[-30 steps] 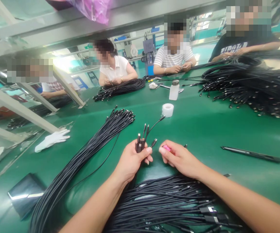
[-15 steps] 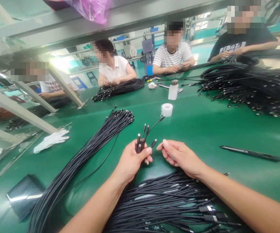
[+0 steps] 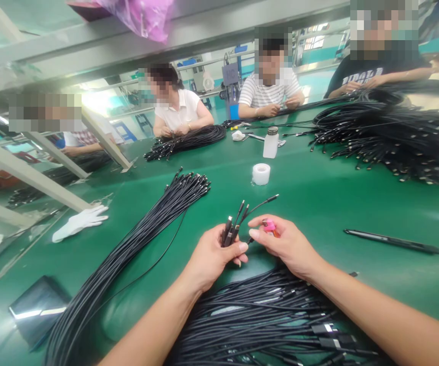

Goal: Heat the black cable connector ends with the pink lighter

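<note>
Several black cable ends (image 3: 229, 232) stick up from my left hand (image 3: 214, 254), which is closed round them near the middle of the view. One cable end leans out to the upper right. Close beside it, my right hand (image 3: 286, 241) has its fingers curled round a small pink object (image 3: 269, 226); thumb and forefinger meet at a black connector (image 3: 250, 240). Below both hands lies a spread of black cables (image 3: 250, 315) with metal-tipped plugs. A long bundle of black cables (image 3: 139, 234) runs along the left.
On the green table (image 3: 379, 203) are a white tape roll (image 3: 261, 174), a white bottle (image 3: 271, 143), a black pen-like tool (image 3: 390, 241), a white glove (image 3: 80, 223) and a dark pouch (image 3: 38, 309). Several people sit opposite with cable heaps (image 3: 390, 132). A metal frame (image 3: 32, 170) stands left.
My left hand and its cable ends have shifted slightly right. My right hand has turned, so the pink object now shows, and its fingertips have come to a connector beside my left hand.
</note>
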`<state>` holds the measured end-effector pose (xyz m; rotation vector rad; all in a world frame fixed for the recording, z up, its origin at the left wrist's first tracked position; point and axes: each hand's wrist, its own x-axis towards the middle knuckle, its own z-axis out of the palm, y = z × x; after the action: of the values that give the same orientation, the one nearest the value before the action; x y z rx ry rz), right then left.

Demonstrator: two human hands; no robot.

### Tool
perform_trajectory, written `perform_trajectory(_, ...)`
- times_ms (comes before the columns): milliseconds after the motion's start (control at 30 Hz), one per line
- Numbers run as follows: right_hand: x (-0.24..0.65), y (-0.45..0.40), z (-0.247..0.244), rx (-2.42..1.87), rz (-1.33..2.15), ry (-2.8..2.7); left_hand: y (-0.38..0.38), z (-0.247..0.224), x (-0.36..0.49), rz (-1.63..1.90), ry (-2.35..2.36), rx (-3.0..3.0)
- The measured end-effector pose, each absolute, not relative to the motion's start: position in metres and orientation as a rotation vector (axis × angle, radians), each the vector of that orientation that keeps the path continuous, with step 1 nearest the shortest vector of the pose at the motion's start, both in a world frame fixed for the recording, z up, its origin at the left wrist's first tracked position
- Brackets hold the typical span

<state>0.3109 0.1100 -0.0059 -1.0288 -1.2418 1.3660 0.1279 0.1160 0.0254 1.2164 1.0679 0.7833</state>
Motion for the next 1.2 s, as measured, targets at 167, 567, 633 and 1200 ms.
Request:
perform_trajectory(167,0.313,0.111,-0.009,-1.067,1.328,-1.324,0.116,0.027,0.128,0.801,1.090,1.192)
perform_trajectory(567,0.313,0.112,-0.006,-1.202,1.128,-1.389,0.119,0.024,0.120,0.838,1.162,1.292)
perform_trajectory(633,0.313,0.113,-0.005,-1.160,1.147,-1.333,0.117,0.026,0.122,0.816,1.187,1.297)
perform_trajectory(1200,0.315,0.112,-0.010,-1.070,1.255,-1.186,0.110,0.024,0.128,0.834,1.172,1.252)
